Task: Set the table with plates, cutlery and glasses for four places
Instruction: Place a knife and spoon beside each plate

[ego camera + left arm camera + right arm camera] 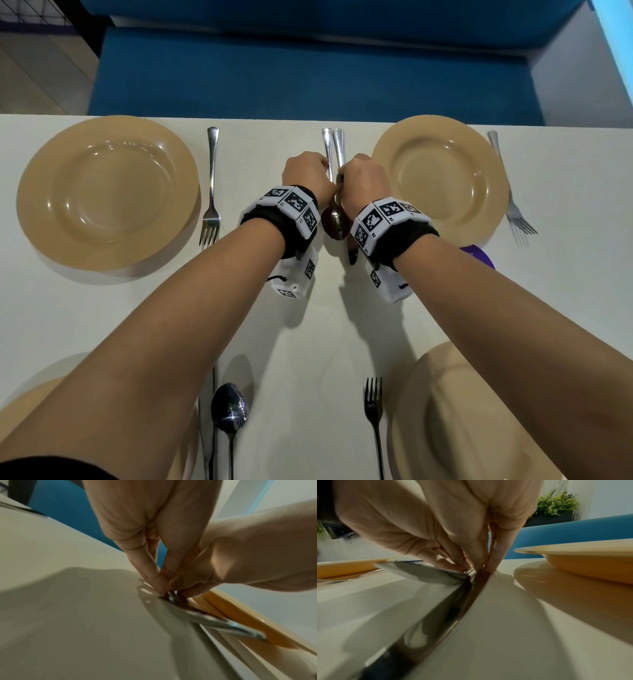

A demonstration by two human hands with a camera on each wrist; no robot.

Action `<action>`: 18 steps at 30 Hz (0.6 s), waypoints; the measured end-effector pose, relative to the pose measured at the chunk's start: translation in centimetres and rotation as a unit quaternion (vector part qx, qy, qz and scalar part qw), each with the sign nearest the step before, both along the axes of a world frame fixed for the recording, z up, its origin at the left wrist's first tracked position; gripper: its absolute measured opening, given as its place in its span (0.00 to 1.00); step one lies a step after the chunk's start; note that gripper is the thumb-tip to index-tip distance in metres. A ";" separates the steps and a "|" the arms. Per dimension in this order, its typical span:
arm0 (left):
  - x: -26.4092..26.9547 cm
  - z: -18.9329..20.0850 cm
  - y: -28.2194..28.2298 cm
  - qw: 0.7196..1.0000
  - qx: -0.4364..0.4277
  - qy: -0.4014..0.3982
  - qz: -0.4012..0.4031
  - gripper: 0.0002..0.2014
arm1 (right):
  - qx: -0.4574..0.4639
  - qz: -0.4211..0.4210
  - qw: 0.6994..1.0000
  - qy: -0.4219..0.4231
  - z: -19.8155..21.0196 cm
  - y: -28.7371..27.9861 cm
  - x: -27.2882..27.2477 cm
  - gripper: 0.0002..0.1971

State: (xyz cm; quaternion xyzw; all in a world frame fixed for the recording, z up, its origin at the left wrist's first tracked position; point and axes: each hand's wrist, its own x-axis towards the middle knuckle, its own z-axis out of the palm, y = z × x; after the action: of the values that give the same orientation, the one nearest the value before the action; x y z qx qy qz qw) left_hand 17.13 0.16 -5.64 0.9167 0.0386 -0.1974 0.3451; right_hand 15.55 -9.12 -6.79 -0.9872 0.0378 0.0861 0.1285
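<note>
Although the near places already carry plates, a fork (373, 404) and a spoon (228, 409), work stands at the far row. Left hand (306, 174) pinches a spoon handle (327, 144); right hand (363, 181) pinches a knife (339, 145), both low on the table (308, 325) between the far plates (442, 178). Judgement: cutlery-laying step; next, separate the pair and release. No glasses are visible.

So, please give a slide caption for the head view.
Both hands pinch a spoon and knife between two tan plates.
</note>
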 end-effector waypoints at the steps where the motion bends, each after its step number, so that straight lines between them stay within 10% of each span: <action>1: 0.0 0.0 0.0 1.000 0.002 0.000 -0.002 0.22 | -0.001 0.000 1.000 -0.002 0.0 0.0 0.0 0.10; 18: -0.1 -0.1 -0.3 1.000 0.010 -0.004 -0.015 0.21 | -0.005 -0.002 1.000 -0.003 -0.4 -0.5 0.1 0.11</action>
State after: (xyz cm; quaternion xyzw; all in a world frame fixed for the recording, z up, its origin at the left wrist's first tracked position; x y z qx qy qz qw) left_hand 17.06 -0.13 -5.73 0.9213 0.0253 -0.1981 0.3336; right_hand 15.65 -9.63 -7.17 -0.9881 0.0400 0.0830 0.1234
